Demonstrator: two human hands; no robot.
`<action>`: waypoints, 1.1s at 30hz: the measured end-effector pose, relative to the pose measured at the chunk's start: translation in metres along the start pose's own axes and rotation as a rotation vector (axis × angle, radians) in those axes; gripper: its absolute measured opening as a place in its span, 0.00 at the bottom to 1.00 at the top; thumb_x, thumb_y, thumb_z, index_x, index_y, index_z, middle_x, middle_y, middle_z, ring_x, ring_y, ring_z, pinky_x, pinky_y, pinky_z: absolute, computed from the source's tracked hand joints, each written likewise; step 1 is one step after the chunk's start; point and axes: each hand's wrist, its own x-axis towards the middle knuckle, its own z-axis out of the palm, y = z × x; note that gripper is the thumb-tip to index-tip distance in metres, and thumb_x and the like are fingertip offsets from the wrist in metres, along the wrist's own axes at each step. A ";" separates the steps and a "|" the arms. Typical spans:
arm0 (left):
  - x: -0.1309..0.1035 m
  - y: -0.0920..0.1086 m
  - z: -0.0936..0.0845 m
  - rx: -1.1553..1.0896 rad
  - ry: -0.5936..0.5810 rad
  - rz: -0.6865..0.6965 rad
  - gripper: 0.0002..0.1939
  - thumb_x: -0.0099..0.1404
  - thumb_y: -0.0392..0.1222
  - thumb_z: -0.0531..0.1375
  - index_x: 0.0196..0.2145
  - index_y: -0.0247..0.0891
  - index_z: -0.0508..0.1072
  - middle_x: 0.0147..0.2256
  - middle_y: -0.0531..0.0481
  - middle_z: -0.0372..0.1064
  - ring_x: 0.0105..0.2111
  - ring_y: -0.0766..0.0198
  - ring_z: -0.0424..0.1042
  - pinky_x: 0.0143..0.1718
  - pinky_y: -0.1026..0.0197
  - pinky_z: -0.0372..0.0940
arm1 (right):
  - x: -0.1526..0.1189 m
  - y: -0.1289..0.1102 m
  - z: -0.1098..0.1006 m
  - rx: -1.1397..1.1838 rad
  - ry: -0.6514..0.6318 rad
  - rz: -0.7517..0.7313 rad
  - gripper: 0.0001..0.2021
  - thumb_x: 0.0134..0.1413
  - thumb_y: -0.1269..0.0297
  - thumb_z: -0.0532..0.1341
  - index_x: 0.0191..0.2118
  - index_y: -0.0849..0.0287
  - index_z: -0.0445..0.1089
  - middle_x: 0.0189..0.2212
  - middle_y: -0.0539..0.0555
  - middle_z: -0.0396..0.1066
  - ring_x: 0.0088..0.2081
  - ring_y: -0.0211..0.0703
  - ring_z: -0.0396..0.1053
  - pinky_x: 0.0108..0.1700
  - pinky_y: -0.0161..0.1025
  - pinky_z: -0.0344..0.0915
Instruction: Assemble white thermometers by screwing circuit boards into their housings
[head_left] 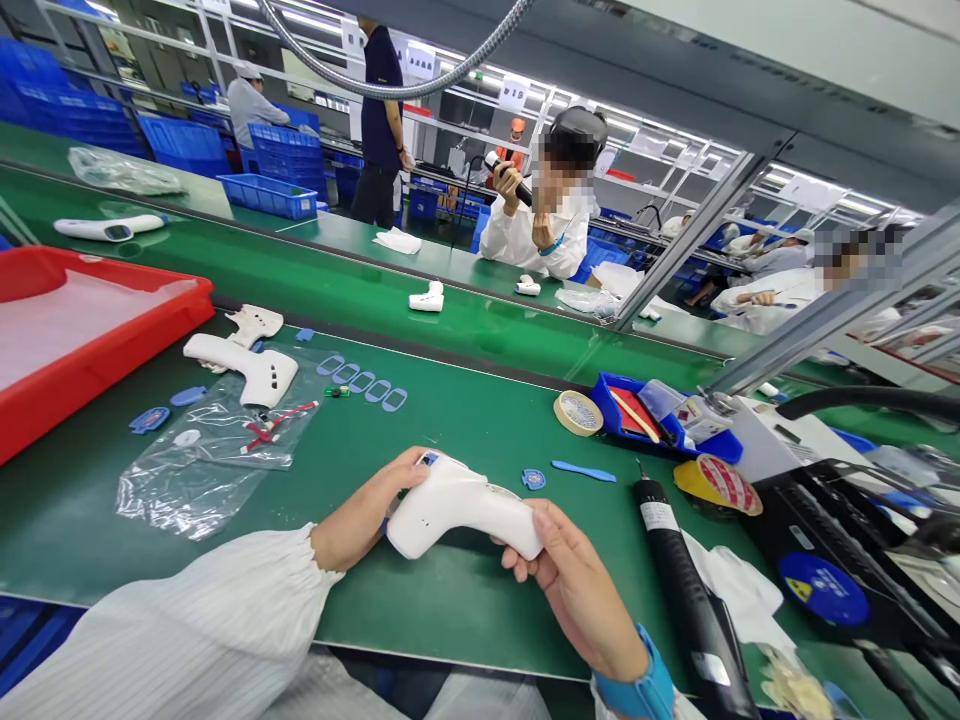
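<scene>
Between my two hands is a white infrared thermometer point(457, 500), held above the green bench. My left hand point(369, 512) grips its head end, where a small blue part shows at the top. My right hand point(566, 570) is closed round the end of the handle, thumb on top. Just beyond the right hand lie a small blue plastic part point(533, 479) and a blue pry tool point(583, 470). Farther left, white housing halves point(251, 365) rest by a clear plastic bag point(202, 475) with red wires point(277, 428) on it. Several blue oval rings point(362, 382) lie in a row.
A red tray point(172, 310) stands at the left. To the right are a black electric screwdriver point(679, 570), a tape roll point(578, 412), a blue bin point(667, 425) and yellow tape point(716, 487). Across the green conveyor point(315, 280), a person point(559, 200) sits holding a tool.
</scene>
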 end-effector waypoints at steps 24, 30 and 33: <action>-0.014 0.012 0.022 0.608 0.024 0.177 0.26 0.52 0.43 0.64 0.46 0.42 0.59 0.40 0.50 0.71 0.38 0.58 0.70 0.38 0.62 0.61 | 0.000 -0.025 0.014 -0.982 0.073 -0.580 0.21 0.54 0.55 0.57 0.53 0.53 0.60 0.49 0.57 0.65 0.46 0.47 0.65 0.47 0.43 0.64; -0.019 0.023 0.020 0.726 0.009 0.295 0.19 0.56 0.46 0.62 0.45 0.43 0.67 0.41 0.50 0.72 0.37 0.58 0.71 0.38 0.62 0.63 | 0.000 -0.029 0.030 -0.766 -0.061 -0.545 0.12 0.57 0.62 0.55 0.47 0.54 0.61 0.41 0.54 0.68 0.41 0.42 0.67 0.43 0.39 0.65; -0.020 0.017 0.013 0.767 -0.016 0.439 0.17 0.58 0.43 0.60 0.47 0.44 0.70 0.45 0.49 0.71 0.43 0.55 0.69 0.45 0.59 0.61 | -0.001 -0.022 0.026 -0.623 -0.047 -0.520 0.12 0.59 0.62 0.52 0.49 0.53 0.59 0.43 0.54 0.67 0.42 0.43 0.67 0.43 0.39 0.65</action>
